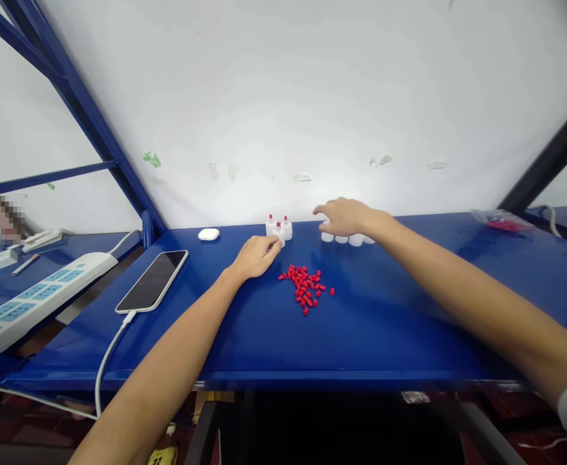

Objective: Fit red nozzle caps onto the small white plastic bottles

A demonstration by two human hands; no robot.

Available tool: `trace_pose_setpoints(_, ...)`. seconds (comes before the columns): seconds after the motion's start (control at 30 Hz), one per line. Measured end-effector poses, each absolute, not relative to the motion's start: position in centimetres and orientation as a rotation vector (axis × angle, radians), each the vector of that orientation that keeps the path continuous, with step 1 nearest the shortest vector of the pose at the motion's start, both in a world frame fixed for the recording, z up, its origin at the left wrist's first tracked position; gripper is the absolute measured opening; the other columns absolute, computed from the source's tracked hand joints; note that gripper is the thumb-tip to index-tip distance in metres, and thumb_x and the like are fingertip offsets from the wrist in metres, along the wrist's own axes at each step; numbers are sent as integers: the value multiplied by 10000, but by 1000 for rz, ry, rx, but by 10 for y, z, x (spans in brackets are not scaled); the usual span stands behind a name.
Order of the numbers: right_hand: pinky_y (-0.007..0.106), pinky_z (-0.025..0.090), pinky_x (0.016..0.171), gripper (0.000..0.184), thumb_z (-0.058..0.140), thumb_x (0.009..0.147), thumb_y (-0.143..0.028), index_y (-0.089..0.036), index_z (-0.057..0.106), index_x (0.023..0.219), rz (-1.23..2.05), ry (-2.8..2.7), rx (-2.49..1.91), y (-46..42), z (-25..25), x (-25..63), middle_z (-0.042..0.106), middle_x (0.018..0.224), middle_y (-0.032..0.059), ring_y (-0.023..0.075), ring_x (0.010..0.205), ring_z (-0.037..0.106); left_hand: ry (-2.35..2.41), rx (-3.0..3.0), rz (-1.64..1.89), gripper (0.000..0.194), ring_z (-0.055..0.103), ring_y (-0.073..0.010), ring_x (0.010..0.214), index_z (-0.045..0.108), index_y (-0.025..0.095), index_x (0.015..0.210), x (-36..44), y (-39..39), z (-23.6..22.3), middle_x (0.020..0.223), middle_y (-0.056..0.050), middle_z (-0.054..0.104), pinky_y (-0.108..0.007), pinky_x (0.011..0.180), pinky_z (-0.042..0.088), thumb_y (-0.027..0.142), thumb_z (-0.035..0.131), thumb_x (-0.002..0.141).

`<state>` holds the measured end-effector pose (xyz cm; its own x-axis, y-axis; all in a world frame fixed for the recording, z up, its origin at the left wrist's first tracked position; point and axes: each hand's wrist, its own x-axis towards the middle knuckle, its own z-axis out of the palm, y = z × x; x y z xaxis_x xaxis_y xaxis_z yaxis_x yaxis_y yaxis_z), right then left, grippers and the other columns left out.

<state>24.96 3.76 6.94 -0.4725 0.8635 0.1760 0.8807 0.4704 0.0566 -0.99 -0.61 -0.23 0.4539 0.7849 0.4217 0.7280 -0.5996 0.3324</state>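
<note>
My left hand (257, 256) has its fingers curled against the front small white bottle (279, 234) of a group of three. A red cap tops this one and each of the two white bottles (287, 228) behind it. Farther right, my right hand (345, 217) hovers over several more small white bottles (356, 239), hiding their tops. Its index finger and thumb are apart, close to the leftmost bottle (327, 236). A loose pile of small red caps (305, 284) lies on the blue table between my forearms.
On the blue table (361, 336) lie a phone (152, 281) with a white cable and a white earbud case (208, 234). A power strip (46, 294) sits at far left, a clear bag with red contents (504, 223) at far right. A white wall (312, 97) rises behind.
</note>
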Motion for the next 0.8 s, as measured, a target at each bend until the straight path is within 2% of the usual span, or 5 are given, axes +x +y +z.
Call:
trace_pose_setpoints(0.23, 346, 512, 727, 493, 676, 747, -127, -209, 693, 1233, -21, -2797, -1301, 43, 48, 237, 739, 1047, 120, 264, 882, 692, 1364, 2557, 845, 412, 527, -160, 558, 647, 196, 741, -9, -8, 0, 577, 7, 564, -278, 608, 332, 356, 364, 994)
trace_pose_setpoints(0.33, 311, 499, 696, 491, 666, 759, -142, -199, 680, 1247, 123, -2843, -1134, 36, 49, 228, 740, 1043, 101, 237, 855, 685, 1349, 2535, 853, 419, 565, -163, 597, 654, 194, 768, -8, -9, 0, 609, 3, 600, -272, 629, 359, 359, 348, 1004)
trace_pose_setpoints(0.5, 303, 487, 716, 411, 690, 717, -135, -183, 719, 1125, 261, -2899, -1046, 33, 45, 222, 740, 1014, 78, 222, 846, 671, 1275, 2440, 942, 444, 560, -151, 595, 653, 188, 840, -7, -9, -2, 606, 10, 578, -265, 637, 403, 403, 308, 1018)
trace_pose_setpoints(0.67, 322, 470, 817, 373, 669, 716, -138, -159, 686, 1088, 350, -2530, -810, 23, 50, 212, 719, 1065, 75, 208, 909, 646, 1125, 1854, 1164, 498, 481, -103, 429, 566, 200, 1131, 2, -6, -7, 653, 30, 577, -230, 463, 392, 574, 264, 1001)
trace_pose_setpoints(0.8, 307, 482, 804, 381, 651, 737, -168, -186, 596, 1113, 563, -2305, -583, 3, 57, 196, 684, 1131, 57, 175, 900, 638, 1001, 1515, 1249, 552, 457, -98, 355, 530, 203, 1160, 14, -5, -5, 627, 24, 581, -215, 363, 337, 655, 290, 955)
